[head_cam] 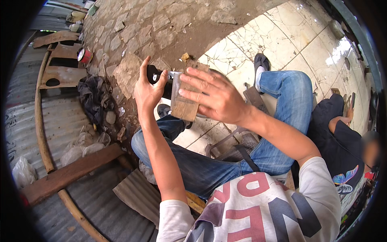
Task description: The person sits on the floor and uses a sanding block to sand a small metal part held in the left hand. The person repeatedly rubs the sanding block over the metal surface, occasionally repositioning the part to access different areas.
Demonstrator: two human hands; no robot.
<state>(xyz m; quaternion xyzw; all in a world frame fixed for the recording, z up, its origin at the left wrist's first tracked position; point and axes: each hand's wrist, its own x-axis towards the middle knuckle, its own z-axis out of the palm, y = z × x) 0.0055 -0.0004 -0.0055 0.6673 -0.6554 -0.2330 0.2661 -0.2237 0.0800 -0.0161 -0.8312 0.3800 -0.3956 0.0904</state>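
My left hand (152,90) is raised, its index finger and thumb apart around a black object (150,73) with a small white mark. Its other fingers are hidden, so its hold on that object is unclear. My right hand (219,96) lies over a worn wooden block (185,113), fingers across its face. Along the block's left side shows a grey, flat piece (176,92), apparently metal. Part of a dark round thing (219,72) shows behind my right hand; its kind is hidden.
Below, between my jeans-clad legs, lie a dark strap (225,139) and a brown bar (254,96) on cracked white tiles (290,33). Stone paving (145,21) adjoins them. Corrugated metal sheets (69,118), a wooden plank (75,172) and dark cloth (95,98) are left. Another person (329,127) sits right.
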